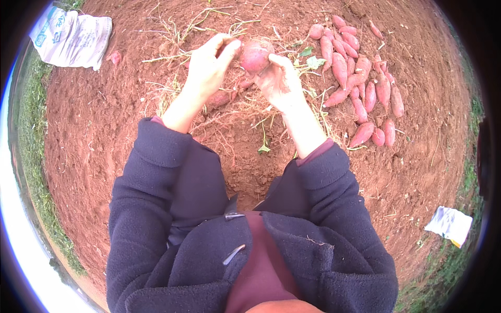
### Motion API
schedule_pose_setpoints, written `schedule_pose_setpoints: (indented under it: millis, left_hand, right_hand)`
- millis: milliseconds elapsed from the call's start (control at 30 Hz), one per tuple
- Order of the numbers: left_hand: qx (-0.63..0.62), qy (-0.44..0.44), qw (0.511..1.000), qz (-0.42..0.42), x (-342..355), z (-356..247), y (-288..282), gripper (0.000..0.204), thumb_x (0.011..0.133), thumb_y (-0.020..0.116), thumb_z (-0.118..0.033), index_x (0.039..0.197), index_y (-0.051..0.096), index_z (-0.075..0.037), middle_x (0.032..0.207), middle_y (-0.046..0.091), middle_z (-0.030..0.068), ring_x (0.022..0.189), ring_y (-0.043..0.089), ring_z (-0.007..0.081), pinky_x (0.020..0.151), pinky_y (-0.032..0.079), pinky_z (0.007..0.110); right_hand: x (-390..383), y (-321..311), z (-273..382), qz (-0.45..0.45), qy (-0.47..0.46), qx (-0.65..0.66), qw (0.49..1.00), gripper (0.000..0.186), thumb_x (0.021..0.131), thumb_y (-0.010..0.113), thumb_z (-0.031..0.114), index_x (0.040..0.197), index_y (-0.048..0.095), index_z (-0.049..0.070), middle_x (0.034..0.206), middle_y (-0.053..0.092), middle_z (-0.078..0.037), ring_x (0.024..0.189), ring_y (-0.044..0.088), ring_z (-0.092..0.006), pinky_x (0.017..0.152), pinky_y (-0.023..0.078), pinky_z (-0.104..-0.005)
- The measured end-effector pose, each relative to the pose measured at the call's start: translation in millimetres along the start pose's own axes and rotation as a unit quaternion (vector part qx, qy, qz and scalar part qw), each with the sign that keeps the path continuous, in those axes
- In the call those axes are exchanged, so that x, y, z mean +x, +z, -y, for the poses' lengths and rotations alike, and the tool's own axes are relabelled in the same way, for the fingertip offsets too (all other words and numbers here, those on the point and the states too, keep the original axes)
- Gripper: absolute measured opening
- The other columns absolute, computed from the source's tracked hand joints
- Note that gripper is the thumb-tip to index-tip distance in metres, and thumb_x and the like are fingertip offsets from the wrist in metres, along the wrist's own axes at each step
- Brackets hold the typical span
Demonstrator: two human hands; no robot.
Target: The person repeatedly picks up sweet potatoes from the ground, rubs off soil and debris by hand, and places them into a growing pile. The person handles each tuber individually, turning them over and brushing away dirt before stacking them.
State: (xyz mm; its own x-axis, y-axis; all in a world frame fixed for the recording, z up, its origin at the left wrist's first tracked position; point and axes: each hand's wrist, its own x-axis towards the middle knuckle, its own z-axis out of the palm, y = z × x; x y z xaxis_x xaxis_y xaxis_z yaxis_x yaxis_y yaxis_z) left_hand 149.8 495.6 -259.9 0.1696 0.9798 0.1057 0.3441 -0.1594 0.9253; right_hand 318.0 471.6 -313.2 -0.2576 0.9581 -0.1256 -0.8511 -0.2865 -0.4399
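A large, round, red-skinned sweet potato (257, 56) rests in my right hand (282, 86), its thumb on the near right side and its fingers partly hidden behind. My left hand (209, 65) is close by on the left, thumb and fingertips drawn together at a small reddish bit beside the sweet potato; I cannot make out what they pinch. Below the hands, another sweet potato (218, 99) lies on the soil among thin roots, partly covered by my left wrist. Dry stems (180, 34) and a few green leaves (314, 62) surround the spot.
To the right, several sweet potatoes (369, 96) lie in a loose pile on reddish-brown soil (104, 156). A white printed sack (75, 39) lies at the far left, with a small reddish piece (115, 57) beside it. Another white bag (450, 226) lies near right, by the grass.
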Motion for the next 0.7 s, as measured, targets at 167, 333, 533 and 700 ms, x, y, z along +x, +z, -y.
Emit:
schedule_pose_setpoints:
  millis: [167,333,533,700]
  left_hand:
    - [0.008,-0.005,0.998,0.063,4.9,2.1,-6.0,0.044,0.092,0.058,-0.034,0.123,0.056,-0.003,0.1,0.065,0.0075,0.09,0.058,0.014,0.082,0.047,0.031]
    - [0.063,0.016,0.995,0.071,-2.5,12.6,5.0,0.073,0.079,0.074,-0.037,0.136,0.045,-0.001,0.115,0.058,0.0119,0.096,0.058,0.018,0.09,0.045,0.034]
    - [0.02,0.049,0.998,0.034,-0.2,12.6,9.4,0.07,0.078,0.077,-0.035,0.128,0.045,0.002,0.105,0.058,0.0083,0.091,0.056,0.0127,0.082,0.046,0.029]
    - [0.028,0.011,0.999,0.016,-1.6,3.7,8.7,0.048,0.084,0.07,-0.035,0.113,0.054,-0.001,0.09,0.057,0.0038,0.078,0.052,0.0097,0.072,0.045,0.026]
  right_hand:
    - [0.5,-2.2,-0.1,0.03,-0.034,-0.039,0.998,0.053,0.082,0.06,0.011,0.132,0.042,0.005,0.122,0.055,-0.012,0.111,0.056,-0.025,0.093,0.048,-0.0386]
    - [0.2,-2.0,0.1,0.0,-0.042,-0.091,0.995,0.05,0.084,0.058,0.01,0.131,0.043,0.005,0.122,0.056,-0.011,0.111,0.056,-0.025,0.092,0.049,-0.0414]
    - [-4.9,7.0,0.4,0.007,-0.044,-0.125,0.991,0.049,0.089,0.06,0.018,0.132,0.042,0.003,0.122,0.055,-0.009,0.111,0.056,-0.0222,0.097,0.045,-0.0366]
    - [-4.6,6.6,-3.5,0.014,-0.04,-0.203,0.978,0.064,0.088,0.066,0.019,0.139,0.034,-0.001,0.127,0.051,-0.012,0.115,0.053,-0.021,0.092,0.047,-0.0329]
